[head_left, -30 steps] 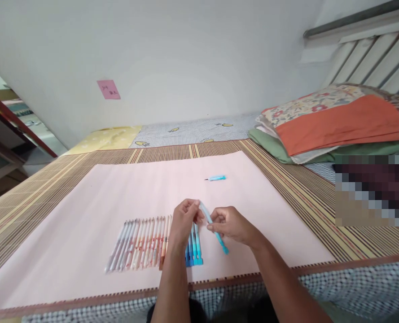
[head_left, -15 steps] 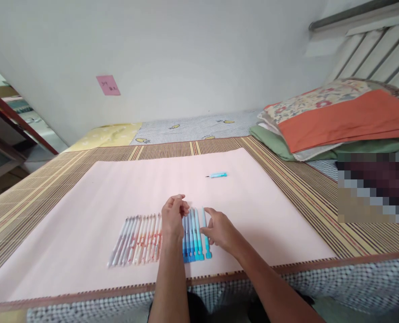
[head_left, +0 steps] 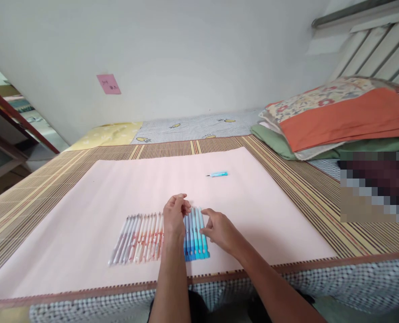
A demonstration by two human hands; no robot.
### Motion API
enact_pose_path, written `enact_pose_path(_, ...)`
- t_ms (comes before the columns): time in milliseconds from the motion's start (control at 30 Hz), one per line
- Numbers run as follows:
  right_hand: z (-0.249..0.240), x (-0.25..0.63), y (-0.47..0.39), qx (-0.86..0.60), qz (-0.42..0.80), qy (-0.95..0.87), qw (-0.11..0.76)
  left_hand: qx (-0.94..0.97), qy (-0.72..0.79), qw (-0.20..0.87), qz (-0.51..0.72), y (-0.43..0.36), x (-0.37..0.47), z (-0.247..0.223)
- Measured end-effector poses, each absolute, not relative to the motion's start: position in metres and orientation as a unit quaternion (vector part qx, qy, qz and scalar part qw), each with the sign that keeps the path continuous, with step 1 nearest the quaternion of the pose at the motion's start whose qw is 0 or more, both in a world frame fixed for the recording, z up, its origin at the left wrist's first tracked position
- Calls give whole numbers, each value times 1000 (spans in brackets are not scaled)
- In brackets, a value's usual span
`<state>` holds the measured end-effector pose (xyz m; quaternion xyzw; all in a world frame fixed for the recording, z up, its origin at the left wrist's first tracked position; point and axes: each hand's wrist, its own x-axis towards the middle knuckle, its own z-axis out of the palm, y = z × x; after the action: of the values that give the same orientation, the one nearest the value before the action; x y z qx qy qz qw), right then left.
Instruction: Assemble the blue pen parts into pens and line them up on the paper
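Observation:
Pens lie side by side in a row on a pale pink sheet (head_left: 94, 224). White and reddish pens (head_left: 140, 240) form its left part; blue and turquoise pens (head_left: 194, 237) form its right part. My left hand (head_left: 175, 213) is above the middle of the row, fingers curled, hiding some pens; whether it holds anything is unclear. My right hand (head_left: 217, 228) is at the right end, thumb and forefinger apart, touching the side of the last turquoise pen (head_left: 204, 240). Farther back, a light blue pen (head_left: 218, 174) with a dark tip lies alone.
The sheet lies on a striped woven mat (head_left: 300, 193). Folded orange and floral bedding (head_left: 347, 119) is at the right, over green cloth. A pink note (head_left: 108, 84) is stuck on the wall behind.
The rightmost turquoise pen has moved left against the neighbouring pens, closing the gap. My right hand has shifted slightly left with it. My left hand has hardly moved.

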<state>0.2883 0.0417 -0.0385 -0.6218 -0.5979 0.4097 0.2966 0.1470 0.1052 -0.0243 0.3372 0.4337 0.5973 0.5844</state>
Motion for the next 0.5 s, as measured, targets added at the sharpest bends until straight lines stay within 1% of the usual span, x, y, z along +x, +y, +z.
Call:
enact_pose_path(200,-35,297,40,-596,403,-625,302,331,435,588,596,104,147,-21)
enact_pose_path(367,-23,304,17,-546,404,-684,267,325,432,590,600,107,145,-19)
enact_pose_path(500,-25,298,-7,-553,406,-682,253,320,434,592,599,107,145,-20)
